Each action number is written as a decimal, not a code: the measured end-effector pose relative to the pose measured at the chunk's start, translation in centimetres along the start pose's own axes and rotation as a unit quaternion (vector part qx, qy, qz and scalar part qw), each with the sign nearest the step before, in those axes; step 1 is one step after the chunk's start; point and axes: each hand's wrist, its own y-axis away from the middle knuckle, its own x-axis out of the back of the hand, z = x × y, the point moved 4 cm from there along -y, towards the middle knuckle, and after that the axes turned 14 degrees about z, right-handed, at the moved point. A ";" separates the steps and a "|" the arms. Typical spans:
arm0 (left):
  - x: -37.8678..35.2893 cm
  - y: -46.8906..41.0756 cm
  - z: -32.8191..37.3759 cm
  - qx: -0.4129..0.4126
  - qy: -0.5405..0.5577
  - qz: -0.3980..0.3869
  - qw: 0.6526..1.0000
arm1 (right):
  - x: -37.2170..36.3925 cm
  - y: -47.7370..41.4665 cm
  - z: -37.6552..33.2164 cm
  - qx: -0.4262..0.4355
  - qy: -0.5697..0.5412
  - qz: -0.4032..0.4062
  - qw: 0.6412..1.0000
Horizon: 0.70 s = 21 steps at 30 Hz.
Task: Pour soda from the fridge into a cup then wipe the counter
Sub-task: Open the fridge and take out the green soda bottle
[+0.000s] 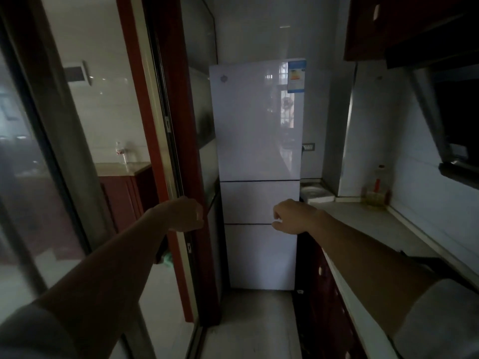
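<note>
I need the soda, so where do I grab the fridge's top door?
No handle shows on the flat top door; likely hook fingers under its bottom edge at the dark seam, coming from the front. Hinge side isn't visible.

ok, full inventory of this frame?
fridge: 1, white, doors closed, far end of aisle
energy label: 1, blue, fridge top right
counter: 1, pale, right side
oil bottle: 1, yellowish, red label, on counter by wall
water bottle: 1, clear, on cabinet behind glass, left
sliding door frame: 1, red, left
left hand: 1, curled, by the door frame; hold unclear
right hand: 1, loosely curled, empty, before the fridge
</note>
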 end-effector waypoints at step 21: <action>-7.0 -26.7 -9.6 0.004 0.051 0.008 0.999 | -5.8 -23.8 9.5 -0.008 0.049 -0.019 0.999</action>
